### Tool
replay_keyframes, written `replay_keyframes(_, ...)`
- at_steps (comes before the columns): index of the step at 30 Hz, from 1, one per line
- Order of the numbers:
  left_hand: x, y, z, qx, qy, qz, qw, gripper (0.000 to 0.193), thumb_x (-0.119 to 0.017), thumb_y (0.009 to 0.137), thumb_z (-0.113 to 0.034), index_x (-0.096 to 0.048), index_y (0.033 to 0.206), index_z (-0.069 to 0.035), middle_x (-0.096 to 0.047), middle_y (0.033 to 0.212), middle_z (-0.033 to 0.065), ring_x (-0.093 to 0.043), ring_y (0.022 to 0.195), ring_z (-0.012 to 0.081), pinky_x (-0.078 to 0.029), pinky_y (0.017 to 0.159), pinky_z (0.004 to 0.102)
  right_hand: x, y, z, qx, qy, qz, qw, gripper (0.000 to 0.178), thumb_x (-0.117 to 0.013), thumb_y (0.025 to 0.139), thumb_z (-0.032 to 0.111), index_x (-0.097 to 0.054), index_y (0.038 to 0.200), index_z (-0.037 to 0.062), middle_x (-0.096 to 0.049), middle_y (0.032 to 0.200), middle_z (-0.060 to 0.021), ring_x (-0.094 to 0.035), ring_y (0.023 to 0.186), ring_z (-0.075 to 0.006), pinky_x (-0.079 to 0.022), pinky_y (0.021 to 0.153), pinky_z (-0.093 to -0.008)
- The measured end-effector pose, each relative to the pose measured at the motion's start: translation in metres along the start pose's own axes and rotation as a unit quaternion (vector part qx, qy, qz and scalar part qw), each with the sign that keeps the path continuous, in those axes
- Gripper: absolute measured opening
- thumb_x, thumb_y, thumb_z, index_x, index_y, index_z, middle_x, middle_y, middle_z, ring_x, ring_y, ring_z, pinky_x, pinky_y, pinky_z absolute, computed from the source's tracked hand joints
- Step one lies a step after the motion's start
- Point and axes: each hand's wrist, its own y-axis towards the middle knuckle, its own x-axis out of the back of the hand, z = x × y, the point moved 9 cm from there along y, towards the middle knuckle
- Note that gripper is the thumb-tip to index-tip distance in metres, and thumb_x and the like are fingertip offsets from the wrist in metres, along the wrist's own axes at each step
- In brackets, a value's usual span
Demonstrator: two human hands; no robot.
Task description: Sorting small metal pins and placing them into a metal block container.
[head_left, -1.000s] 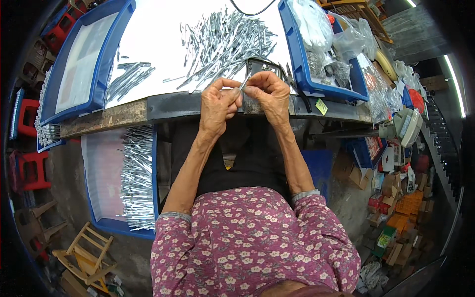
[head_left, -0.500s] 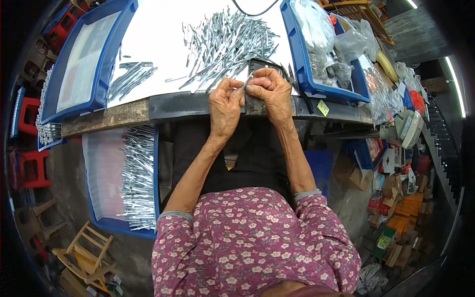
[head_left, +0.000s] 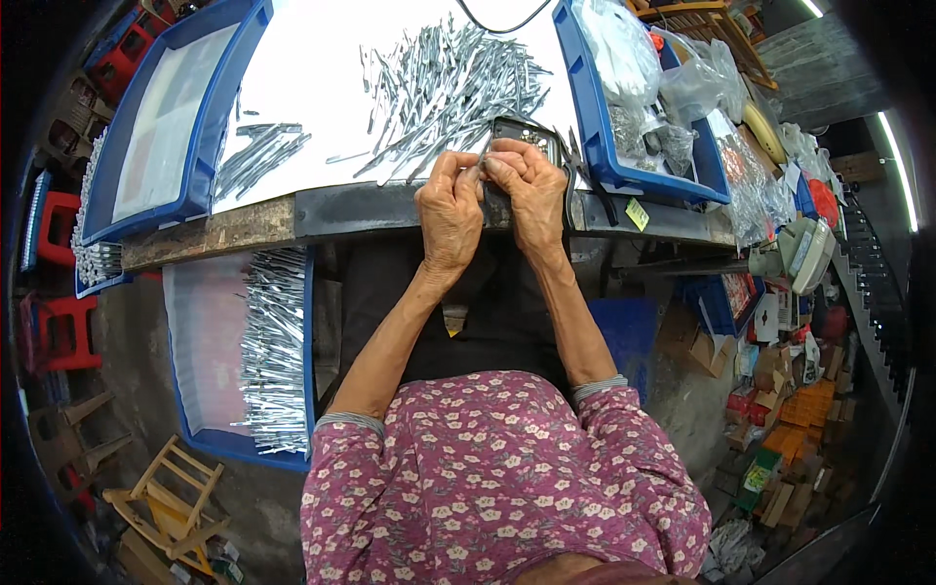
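Observation:
Close together at the table's front edge, my left hand [head_left: 452,210] and my right hand [head_left: 531,195] both have thumb and forefinger pinched. Between the fingertips is a thin grey metal strip [head_left: 487,148], mostly covered by the fingers. Beyond them a large heap of similar thin metal strips [head_left: 448,83] spreads over the white tabletop [head_left: 327,58]. Just behind my right hand stands a small dark tray [head_left: 539,136] with small bits in it. A smaller bundle of strips [head_left: 261,156] lies to the left.
A blue bin [head_left: 207,156] with a pale lining stands at the left, another blue bin [head_left: 639,175] with plastic bags at the right. Pliers-like tools [head_left: 575,151] lie beside the small tray. Below the table, left, a blue crate [head_left: 304,390] holds rows of metal strips.
My right hand has shifted slightly left and closer to my left hand, uncovering more of the small tray. My left hand has moved slightly right. Both still pinch the strip.

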Motion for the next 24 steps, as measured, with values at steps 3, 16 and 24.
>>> replay_keyframes(3,0.001,0.001,-0.003,0.006,-0.003,-0.002,1.000,0.006,-0.047,0.083,0.000,-0.053,0.083,0.002,-0.049,0.056,0.0032,-0.044,0.051,0.0075,-0.036,0.046,0.0241,-0.002,-0.001,-0.002,-0.010,-0.011,-0.004,1.000,0.027,-0.058,0.081,0.005,-0.051,0.102,-0.0100,-0.063,0.084,-0.0095,-0.058,0.072,-0.0095,-0.046,0.067,-0.0190)
replay_keyframes(16,0.000,0.005,0.004,0.034,-0.034,0.003,0.999,0.005,-0.052,0.085,-0.002,-0.054,0.086,0.003,-0.052,0.062,-0.0010,-0.045,0.053,0.0032,-0.036,0.047,0.0170,-0.007,-0.006,0.006,0.037,-0.105,-0.050,0.993,0.020,-0.057,0.082,0.006,-0.055,0.097,-0.0074,-0.060,0.075,-0.0047,-0.053,0.065,-0.0052,-0.042,0.058,-0.0170)
replay_keyframes(24,-0.014,0.001,0.006,0.064,-0.120,0.049,0.989,0.006,-0.051,0.084,-0.002,-0.053,0.088,0.002,-0.051,0.061,-0.0009,-0.041,0.049,0.0013,-0.030,0.043,0.0156,0.007,-0.004,0.000,0.044,-0.072,-0.098,0.992,0.022,-0.055,0.086,0.014,-0.054,0.096,-0.0055,-0.053,0.068,0.0012,-0.045,0.058,-0.0030,-0.037,0.051,-0.0165)
